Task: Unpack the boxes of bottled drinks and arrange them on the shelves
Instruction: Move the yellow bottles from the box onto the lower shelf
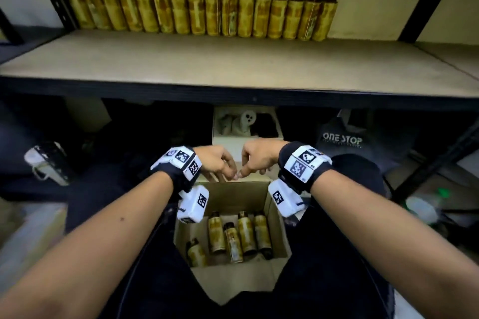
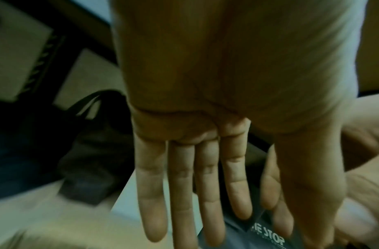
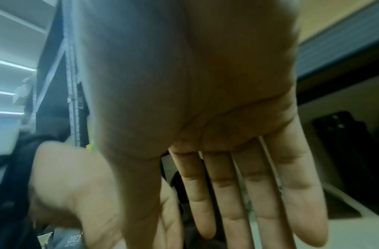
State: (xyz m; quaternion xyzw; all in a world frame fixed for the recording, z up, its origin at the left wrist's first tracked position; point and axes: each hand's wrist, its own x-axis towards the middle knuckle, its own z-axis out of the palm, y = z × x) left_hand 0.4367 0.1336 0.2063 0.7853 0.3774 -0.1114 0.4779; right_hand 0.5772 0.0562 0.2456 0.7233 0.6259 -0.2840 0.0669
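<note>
An open cardboard box (image 1: 275,217) stands between my knees with several yellow-labelled bottles (image 1: 243,235) lying in its bottom. A long row of the same bottles (image 1: 199,15) lines the back of the shelf board (image 1: 233,65). My left hand (image 1: 216,163) and right hand (image 1: 258,158) hover side by side over the box's far edge, fingertips nearly meeting, holding nothing. In the left wrist view the left hand's fingers (image 2: 184,185) are straight and spread. The right hand's fingers (image 3: 237,185) in the right wrist view are equally straight.
Under the shelf sit a white box (image 1: 220,137) of pale objects and a black "ONE STOP" bag (image 1: 342,140). A white and black container (image 1: 49,163) lies at the left. Dark shelf posts (image 1: 427,2) frame the board, whose front half is bare.
</note>
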